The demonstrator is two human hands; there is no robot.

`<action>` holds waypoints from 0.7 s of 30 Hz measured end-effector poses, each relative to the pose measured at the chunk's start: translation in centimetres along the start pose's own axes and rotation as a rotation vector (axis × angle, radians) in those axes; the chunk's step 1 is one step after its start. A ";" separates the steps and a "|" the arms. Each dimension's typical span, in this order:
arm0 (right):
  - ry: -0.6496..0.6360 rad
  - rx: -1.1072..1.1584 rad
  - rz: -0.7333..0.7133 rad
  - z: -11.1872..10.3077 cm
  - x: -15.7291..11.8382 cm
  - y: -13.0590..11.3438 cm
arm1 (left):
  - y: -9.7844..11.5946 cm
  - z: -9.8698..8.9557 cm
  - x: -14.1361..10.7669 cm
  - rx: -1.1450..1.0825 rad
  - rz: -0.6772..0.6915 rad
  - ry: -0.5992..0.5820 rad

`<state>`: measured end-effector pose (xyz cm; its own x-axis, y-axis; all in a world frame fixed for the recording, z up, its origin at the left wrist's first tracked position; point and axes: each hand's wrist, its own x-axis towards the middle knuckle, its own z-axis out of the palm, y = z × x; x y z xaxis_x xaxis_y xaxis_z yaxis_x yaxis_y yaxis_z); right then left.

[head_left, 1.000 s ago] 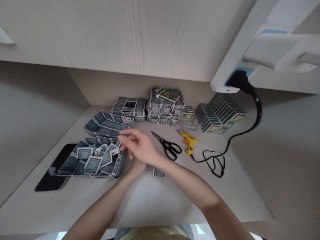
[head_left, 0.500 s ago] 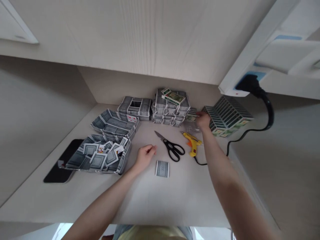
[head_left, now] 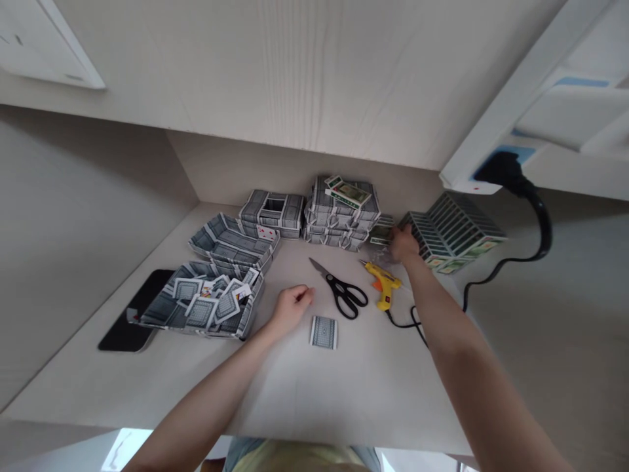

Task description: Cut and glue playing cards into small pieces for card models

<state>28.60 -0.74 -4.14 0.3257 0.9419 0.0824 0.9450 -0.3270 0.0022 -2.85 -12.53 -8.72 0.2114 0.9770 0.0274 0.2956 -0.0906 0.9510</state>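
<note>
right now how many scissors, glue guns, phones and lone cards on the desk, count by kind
scissors: 1
glue gun: 1
phone: 1
lone card: 1
total: 4

Pale wood-grain laminate panel (head_left: 295, 72) across top of frame, recessed cream back panel (head_left: 230, 170) under it. Grey side panel (head_left: 83, 229) at left, grey right panel (head_left: 555, 341) at right. White power strip (head_left: 521, 105) upper right. Pale counter (head_left: 314, 400) lower centre. Bright patch (head_left: 125, 452) lower left, source unclear.
</note>
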 end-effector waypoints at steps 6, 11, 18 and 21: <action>0.095 0.040 -0.030 -1.4 -0.6 0.2 | -0.1 0.0 0.0 0.020 0.009 0.000; 0.532 0.408 0.017 -4.3 -3.7 0.1 | -0.2 0.0 -0.1 -0.037 -0.014 0.010; 0.115 1.376 -0.106 -4.5 -14.0 -5.7 | 1.0 -0.4 -0.8 -0.478 0.035 -0.059; -0.062 1.510 -0.185 -2.4 -16.9 -8.7 | 1.6 -0.5 -1.1 -0.587 0.091 -0.043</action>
<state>14.80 -13.95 -3.15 0.1674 0.9737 0.1544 0.1031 0.1385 -0.9850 -3.07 -13.67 -7.09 0.2528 0.9606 0.1158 -0.2875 -0.0397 0.9570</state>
